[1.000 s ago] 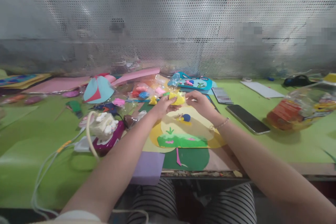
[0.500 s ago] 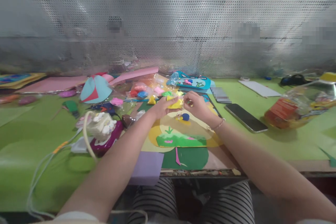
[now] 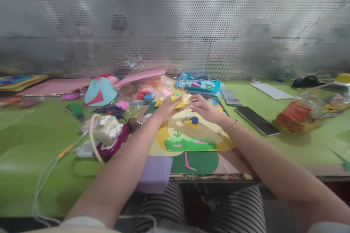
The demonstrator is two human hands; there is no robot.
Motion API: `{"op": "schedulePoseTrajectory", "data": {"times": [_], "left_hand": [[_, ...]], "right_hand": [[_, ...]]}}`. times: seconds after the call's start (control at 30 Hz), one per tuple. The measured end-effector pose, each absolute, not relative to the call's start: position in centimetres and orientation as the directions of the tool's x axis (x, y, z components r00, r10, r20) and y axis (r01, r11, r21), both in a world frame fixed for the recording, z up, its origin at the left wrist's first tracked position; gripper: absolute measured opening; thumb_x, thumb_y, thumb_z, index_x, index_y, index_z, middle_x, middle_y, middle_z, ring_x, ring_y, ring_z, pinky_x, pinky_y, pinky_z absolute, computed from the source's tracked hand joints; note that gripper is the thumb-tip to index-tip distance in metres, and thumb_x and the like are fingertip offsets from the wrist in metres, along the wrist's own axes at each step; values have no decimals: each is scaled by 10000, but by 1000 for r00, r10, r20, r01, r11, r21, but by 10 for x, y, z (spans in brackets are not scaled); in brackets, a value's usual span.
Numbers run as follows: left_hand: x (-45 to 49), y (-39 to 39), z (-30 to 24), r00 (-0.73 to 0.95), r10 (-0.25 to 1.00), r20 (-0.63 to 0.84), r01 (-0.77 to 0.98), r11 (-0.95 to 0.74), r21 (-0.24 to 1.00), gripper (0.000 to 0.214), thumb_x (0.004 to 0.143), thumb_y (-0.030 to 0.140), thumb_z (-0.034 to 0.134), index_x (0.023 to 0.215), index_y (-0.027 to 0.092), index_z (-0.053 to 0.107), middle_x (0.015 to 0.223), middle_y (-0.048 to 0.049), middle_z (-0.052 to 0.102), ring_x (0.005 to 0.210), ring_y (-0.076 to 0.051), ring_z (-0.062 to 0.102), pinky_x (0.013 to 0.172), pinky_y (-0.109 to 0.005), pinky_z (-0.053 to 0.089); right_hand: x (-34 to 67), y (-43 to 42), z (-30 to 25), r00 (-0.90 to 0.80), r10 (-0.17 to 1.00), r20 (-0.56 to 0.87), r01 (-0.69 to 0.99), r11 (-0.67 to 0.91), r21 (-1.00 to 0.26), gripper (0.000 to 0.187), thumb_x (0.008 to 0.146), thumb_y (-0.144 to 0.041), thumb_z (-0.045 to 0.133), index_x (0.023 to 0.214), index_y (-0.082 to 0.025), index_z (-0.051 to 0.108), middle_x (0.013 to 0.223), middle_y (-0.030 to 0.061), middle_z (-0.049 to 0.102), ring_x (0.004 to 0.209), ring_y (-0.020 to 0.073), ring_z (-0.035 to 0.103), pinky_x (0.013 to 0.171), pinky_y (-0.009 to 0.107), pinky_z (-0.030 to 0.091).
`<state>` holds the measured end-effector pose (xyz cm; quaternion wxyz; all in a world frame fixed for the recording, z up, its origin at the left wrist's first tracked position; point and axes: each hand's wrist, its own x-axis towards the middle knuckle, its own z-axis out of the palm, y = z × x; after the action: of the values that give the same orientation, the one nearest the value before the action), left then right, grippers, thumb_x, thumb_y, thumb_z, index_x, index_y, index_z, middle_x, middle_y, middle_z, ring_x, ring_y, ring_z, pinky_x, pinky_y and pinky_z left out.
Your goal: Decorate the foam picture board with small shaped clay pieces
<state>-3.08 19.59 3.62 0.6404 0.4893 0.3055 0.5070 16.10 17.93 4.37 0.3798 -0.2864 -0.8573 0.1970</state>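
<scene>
My left hand is closed round a small packet of yellow modelling clay, thumb on top. The fingertips of my right hand pinch together at the packet's right end, where the film is too small to see well. Below the hands lies a paper picture in cream and yellow, with a green strip of grass. On it sits a small clay figure with a blue round part, apart from both hands.
Several coloured clay packets lie behind my left hand. A blue paper craft stands farther back. At right are a phone and a lying plastic bottle. A purple device with cables is beside my left forearm; a perforated metal screen closes the back.
My right fingers have shifted slightly lower and straightened a little at the packet's end. The left hand keeps its hold. The whole view has moved slightly.
</scene>
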Motion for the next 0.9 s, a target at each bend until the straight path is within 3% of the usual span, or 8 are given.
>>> {"op": "schedulePoseTrajectory", "data": {"times": [0.23, 0.5, 0.7, 0.9], "left_hand": [[-30, 192, 35, 376, 922, 95, -274, 13, 962, 408, 596, 400, 801, 846, 128, 626, 791, -38, 653, 669, -99, 600, 657, -243, 507], [-34, 198, 37, 302, 943, 139, -397, -8, 918, 382, 588, 379, 808, 837, 152, 629, 803, -10, 658, 711, -90, 609, 665, -211, 504], [-30, 194, 39, 377, 922, 85, -311, 40, 949, 402, 586, 392, 807, 845, 144, 625, 804, -31, 656, 724, -120, 613, 692, -255, 511], [-30, 191, 35, 451, 887, 92, -227, 14, 974, 413, 618, 413, 784, 893, 138, 643, 834, -52, 664, 681, -106, 603, 670, -243, 496]], "right_hand": [[161, 178, 39, -611, 647, 457, 352, 739, -575, 398, 934, -502, 398, 854, -216, 662, 1046, 81, 420, 1105, 200, 473, 1039, 402, 400], [167, 178, 54, -322, 712, 624, 309, 702, -642, 178, 840, -355, 587, 930, -277, 718, 1039, 68, 508, 1071, 225, 505, 878, 414, 502], [159, 179, 48, -263, 713, 650, 330, 699, -634, 143, 814, -329, 619, 876, -259, 727, 956, 68, 554, 954, 208, 553, 731, 349, 540], [154, 173, 47, -297, 740, 603, 279, 671, -686, 121, 762, -303, 658, 844, -222, 695, 955, 58, 561, 866, 177, 575, 721, 328, 542]]}}
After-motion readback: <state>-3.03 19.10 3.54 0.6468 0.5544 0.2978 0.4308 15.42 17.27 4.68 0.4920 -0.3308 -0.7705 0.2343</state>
